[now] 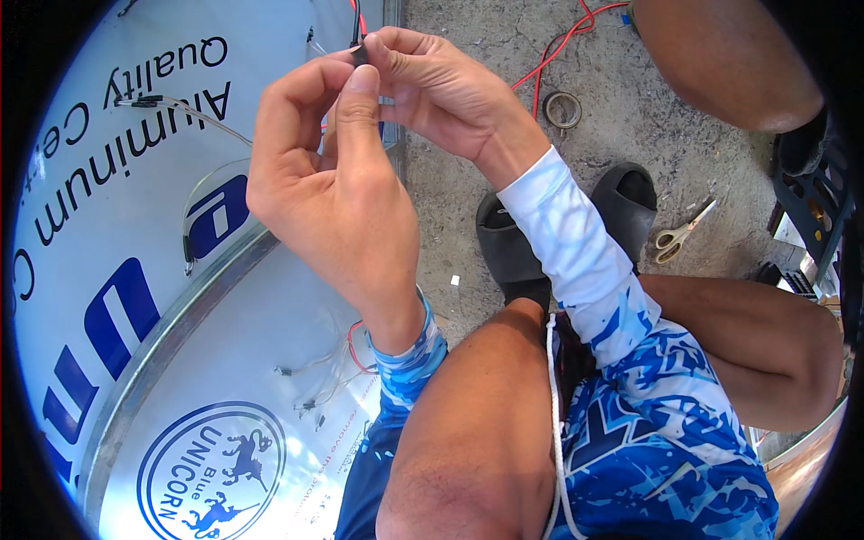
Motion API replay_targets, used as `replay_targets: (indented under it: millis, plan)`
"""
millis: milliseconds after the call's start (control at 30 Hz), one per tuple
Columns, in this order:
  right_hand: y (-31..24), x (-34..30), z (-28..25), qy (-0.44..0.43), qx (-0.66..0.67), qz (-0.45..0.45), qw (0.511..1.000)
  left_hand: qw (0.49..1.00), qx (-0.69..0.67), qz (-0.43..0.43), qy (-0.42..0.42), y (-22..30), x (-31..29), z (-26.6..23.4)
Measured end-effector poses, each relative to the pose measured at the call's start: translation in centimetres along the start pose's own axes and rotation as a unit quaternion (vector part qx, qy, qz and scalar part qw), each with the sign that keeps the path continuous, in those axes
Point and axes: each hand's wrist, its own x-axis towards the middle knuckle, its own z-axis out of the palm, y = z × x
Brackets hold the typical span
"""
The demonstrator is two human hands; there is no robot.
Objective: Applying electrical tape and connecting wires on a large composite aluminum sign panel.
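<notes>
Near the top edge, a red wire (364,23) and a black wire (355,27) run down to a small black wrapped piece (360,55), which looks like a taped joint. My left hand (337,193) pinches this piece from below between thumb and fingers. From the right, my right hand (445,99) closes its thumb and fingers on the same piece, so the fingertips of both hands almost meet. The fingers hide part of the joint and whatever lies behind it.
White printed panels (225,337) with a metal edge strip (162,337) lie at left, thin wires (216,119) on them. On the concrete floor are a tape roll (562,110), a red cable (560,45) and scissors (684,232). Another person's bare leg (729,63) is at upper right.
</notes>
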Motion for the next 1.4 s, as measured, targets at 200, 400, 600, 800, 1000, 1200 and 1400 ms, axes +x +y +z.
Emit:
replay_targets:
  millis: [200, 400, 600, 800, 1000, 1200, 1400]
  plan:
    - [-2.3, -2.2, 2.1, 0.066, -0.156, -0.036, 0.985, 0.998, 0.045, 0.047, 0.011, -1.2, -0.3, 0.7]
    - [-4.6, -3.1, 3.6, 0.042, -0.151, 0.002, 0.988, 0.972, 0.147, 0.178, 0.036, -3.4, -0.4, 1.9]
    - [-4.3, -2.6, 3.1, 0.091, -0.161, 0.001, 0.983, 0.974, 0.128, 0.189, -0.016, -4.4, -0.3, 1.5]
    - [-4.0, -2.8, 3.5, 0.145, -0.151, -0.014, 0.978, 0.979, 0.075, 0.186, -0.037, -4.9, -0.1, 1.2]
    - [-3.1, -2.0, 3.9, 0.16, -0.261, -0.092, 0.947, 0.981, 0.095, 0.164, 0.033, -4.4, 0.1, 1.6]
    - [-2.6, -1.8, 3.8, 0.141, -0.326, -0.136, 0.925, 0.931, 0.268, 0.244, 0.037, -5.4, 1.2, 0.7]
    - [-2.2, -0.9, 2.4, 0.082, -0.389, -0.198, 0.896, 0.984, 0.118, 0.13, 0.015, -5.6, 1.3, 0.3]
